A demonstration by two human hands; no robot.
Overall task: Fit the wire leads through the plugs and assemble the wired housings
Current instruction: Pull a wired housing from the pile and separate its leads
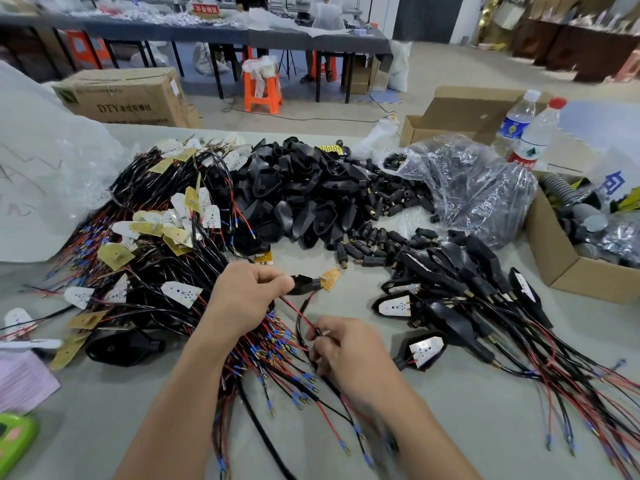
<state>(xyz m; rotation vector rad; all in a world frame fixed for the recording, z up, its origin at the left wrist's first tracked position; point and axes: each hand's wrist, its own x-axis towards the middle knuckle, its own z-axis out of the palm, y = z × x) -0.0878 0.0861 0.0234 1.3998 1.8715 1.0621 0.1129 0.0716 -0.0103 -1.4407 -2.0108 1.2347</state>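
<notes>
the left hand [249, 296] hung over the near middle of the counter [450, 427], its grip pinching a black housing [302, 284] between thumb and fingertips. a small yellow board [330, 278] stuck out at the housing's right end, touching it. from the housing a red lead [298, 311] and a black lead [298, 329] ran nearer, down to the right hand [346, 351]. that hand's grip was curled round the leads and a small black plug [320, 331], which the fingers mostly hid.

under and left of the left forearm lay a tangle of wired boards [166, 237], red and black wires with blue-sleeved tips spreading toward the near edge. farther back in the middle sat a heap of empty housings [298, 192]. just right of it, loose plugs [377, 237] spilled from a clear plastic bag [467, 188]. to the right of the hands lay a row of finished housings [450, 289], some showing white boards inside, their wires trailing to the near right.

a cardboard box [561, 268] stood at the far right edge, holding grey parts. two water bottles [535, 136] stood beyond the bag. at the near left lay a pink paper [24, 379] and a green device [14, 441], only partly in view.
</notes>
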